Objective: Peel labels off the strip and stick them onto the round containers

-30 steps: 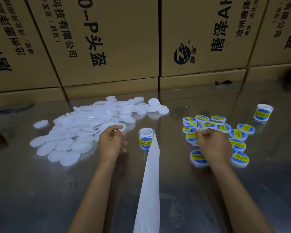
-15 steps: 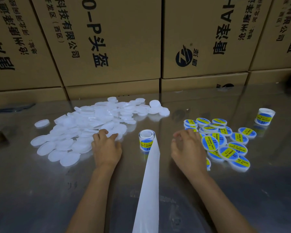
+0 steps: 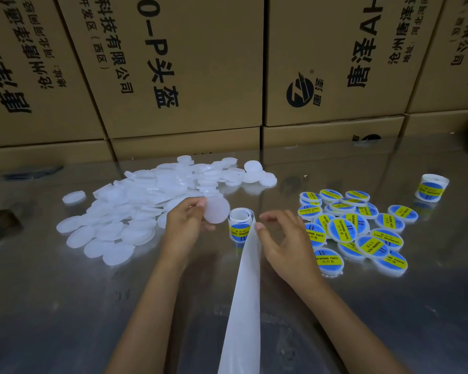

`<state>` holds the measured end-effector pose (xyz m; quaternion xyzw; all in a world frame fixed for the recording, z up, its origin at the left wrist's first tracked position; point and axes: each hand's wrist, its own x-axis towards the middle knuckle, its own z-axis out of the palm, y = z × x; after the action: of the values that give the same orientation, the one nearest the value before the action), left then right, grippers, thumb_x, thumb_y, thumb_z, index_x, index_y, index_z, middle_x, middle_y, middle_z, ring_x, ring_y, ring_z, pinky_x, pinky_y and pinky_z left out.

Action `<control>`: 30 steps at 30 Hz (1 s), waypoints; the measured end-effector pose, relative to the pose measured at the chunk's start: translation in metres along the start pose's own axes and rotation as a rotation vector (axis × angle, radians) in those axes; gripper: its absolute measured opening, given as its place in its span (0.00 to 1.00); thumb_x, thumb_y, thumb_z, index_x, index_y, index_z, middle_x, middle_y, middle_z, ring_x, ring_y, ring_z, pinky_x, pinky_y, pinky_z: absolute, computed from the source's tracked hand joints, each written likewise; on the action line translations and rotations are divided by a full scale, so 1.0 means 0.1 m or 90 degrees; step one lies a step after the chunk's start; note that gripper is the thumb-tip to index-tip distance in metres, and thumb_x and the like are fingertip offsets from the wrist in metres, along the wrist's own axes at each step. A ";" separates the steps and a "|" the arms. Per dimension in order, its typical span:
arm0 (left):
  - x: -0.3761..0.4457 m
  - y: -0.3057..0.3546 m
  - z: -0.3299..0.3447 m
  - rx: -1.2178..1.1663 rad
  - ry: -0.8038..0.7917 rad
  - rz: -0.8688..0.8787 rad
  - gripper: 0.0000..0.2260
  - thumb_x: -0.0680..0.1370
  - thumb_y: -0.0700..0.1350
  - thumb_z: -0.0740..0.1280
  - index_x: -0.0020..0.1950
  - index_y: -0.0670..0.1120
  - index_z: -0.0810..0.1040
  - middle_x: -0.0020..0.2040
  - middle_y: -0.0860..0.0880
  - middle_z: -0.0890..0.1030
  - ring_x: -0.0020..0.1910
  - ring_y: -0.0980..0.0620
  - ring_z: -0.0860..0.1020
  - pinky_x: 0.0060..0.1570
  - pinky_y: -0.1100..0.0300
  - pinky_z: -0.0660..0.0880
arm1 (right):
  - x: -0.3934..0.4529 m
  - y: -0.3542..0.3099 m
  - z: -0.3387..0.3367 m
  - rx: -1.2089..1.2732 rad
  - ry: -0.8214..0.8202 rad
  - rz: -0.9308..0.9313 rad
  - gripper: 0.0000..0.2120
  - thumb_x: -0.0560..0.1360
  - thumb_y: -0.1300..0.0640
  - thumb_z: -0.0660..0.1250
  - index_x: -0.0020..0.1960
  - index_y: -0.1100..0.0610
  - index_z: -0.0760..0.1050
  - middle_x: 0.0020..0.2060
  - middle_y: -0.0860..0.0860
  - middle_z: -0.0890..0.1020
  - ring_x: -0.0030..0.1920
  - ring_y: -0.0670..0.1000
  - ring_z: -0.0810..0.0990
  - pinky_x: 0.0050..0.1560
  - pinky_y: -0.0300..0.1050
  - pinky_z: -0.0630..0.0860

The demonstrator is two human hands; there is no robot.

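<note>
Left hand grips blank white container by rim at frame ctr, flat face turned up, prob. ready for label. Right hand open, fingers spread, tips at strip edge just below label roll, likely to peel next one. Unlabelled pile ctr-left on bench; labelled containers right, kept apart.
</note>
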<state>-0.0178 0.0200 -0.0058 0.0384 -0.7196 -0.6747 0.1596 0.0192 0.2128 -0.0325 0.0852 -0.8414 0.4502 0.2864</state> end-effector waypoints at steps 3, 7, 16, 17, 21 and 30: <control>-0.08 0.16 0.05 -0.159 -0.152 -0.055 0.08 0.82 0.42 0.65 0.55 0.40 0.82 0.50 0.44 0.85 0.42 0.48 0.85 0.38 0.58 0.82 | 0.00 -0.07 0.01 0.102 0.005 0.023 0.07 0.76 0.48 0.71 0.52 0.49 0.80 0.46 0.41 0.79 0.53 0.44 0.76 0.52 0.34 0.71; -0.17 0.24 0.17 -0.217 -0.256 -0.093 0.08 0.78 0.45 0.69 0.52 0.42 0.85 0.53 0.41 0.84 0.46 0.42 0.84 0.39 0.57 0.82 | 0.01 -0.08 0.00 0.116 0.020 0.013 0.04 0.76 0.53 0.71 0.46 0.53 0.80 0.42 0.42 0.79 0.48 0.46 0.77 0.48 0.39 0.72; -0.20 0.19 0.17 -0.080 -0.303 -0.021 0.18 0.75 0.56 0.73 0.55 0.42 0.85 0.52 0.38 0.84 0.40 0.47 0.79 0.41 0.57 0.77 | 0.02 -0.10 0.01 0.163 -0.018 0.022 0.05 0.75 0.54 0.72 0.42 0.53 0.79 0.40 0.44 0.80 0.47 0.48 0.78 0.47 0.39 0.73; -0.19 0.18 0.18 -0.073 -0.281 -0.024 0.17 0.76 0.54 0.73 0.54 0.42 0.85 0.51 0.37 0.84 0.37 0.48 0.77 0.39 0.58 0.76 | 0.02 -0.09 0.01 0.175 -0.022 0.027 0.04 0.76 0.54 0.72 0.43 0.52 0.79 0.41 0.44 0.81 0.48 0.48 0.79 0.48 0.40 0.74; -0.13 0.15 0.13 -0.090 -0.187 -0.120 0.11 0.80 0.49 0.69 0.55 0.43 0.84 0.50 0.41 0.85 0.37 0.49 0.80 0.33 0.60 0.78 | 0.09 -0.02 0.04 0.268 -0.073 0.154 0.12 0.82 0.56 0.62 0.64 0.49 0.76 0.59 0.42 0.80 0.60 0.38 0.76 0.59 0.33 0.73; -0.11 0.10 0.13 -0.076 -0.153 -0.164 0.13 0.81 0.48 0.68 0.57 0.40 0.81 0.59 0.39 0.81 0.55 0.43 0.83 0.55 0.47 0.82 | 0.16 0.06 0.17 0.273 -0.152 0.244 0.19 0.82 0.65 0.58 0.70 0.52 0.68 0.57 0.50 0.82 0.54 0.41 0.79 0.53 0.28 0.72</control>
<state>-0.0098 0.0366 0.0013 0.0401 -0.6814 -0.7307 -0.0133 -0.0030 0.2043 -0.0352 0.0358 -0.7557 0.6501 0.0713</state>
